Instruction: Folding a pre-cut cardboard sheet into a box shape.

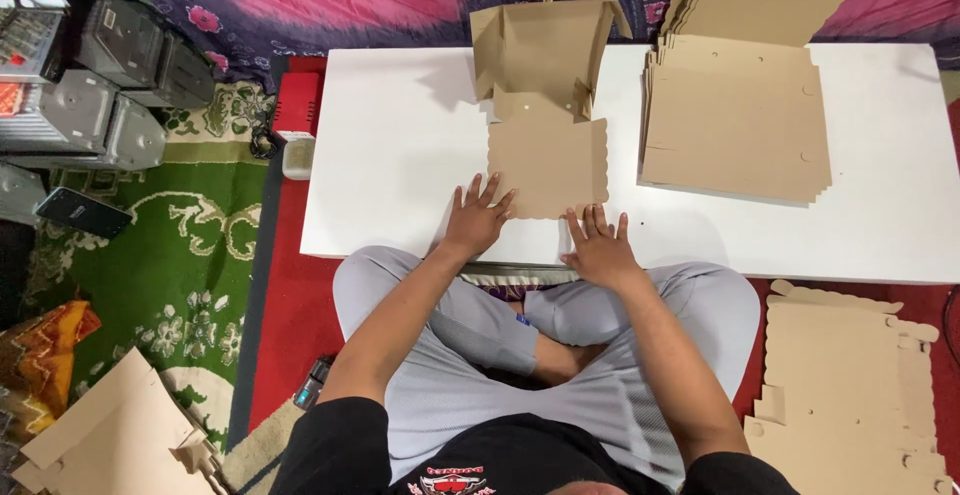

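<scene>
Cardboard box blank [548, 155] lies on the white table [400, 155], its far end folded up into walls, just left of the stack of flat blanks [738, 130]. Your left hand [476, 217] and right hand [598, 250] rest flat, fingers spread, at its near scalloped edge, gripping nothing.

Matt brown cardboard, smooth-faced with scalloped die-cut edges, forms the partly folded box blank [547, 125] under the left hand [478, 217] and right hand [598, 247]. The same uncoated board makes up the stack of flat blanks [738, 125] and the loose blanks on the floor [850, 395]. The desk [400, 135] has a smooth white surface with a faint sheen. The green carpet [190, 255] is woven pile with a pale pattern. The trousers [450, 355] are soft grey cloth. The grey casings [120, 85] look like dull metal or plastic; which cannot be told.
</scene>
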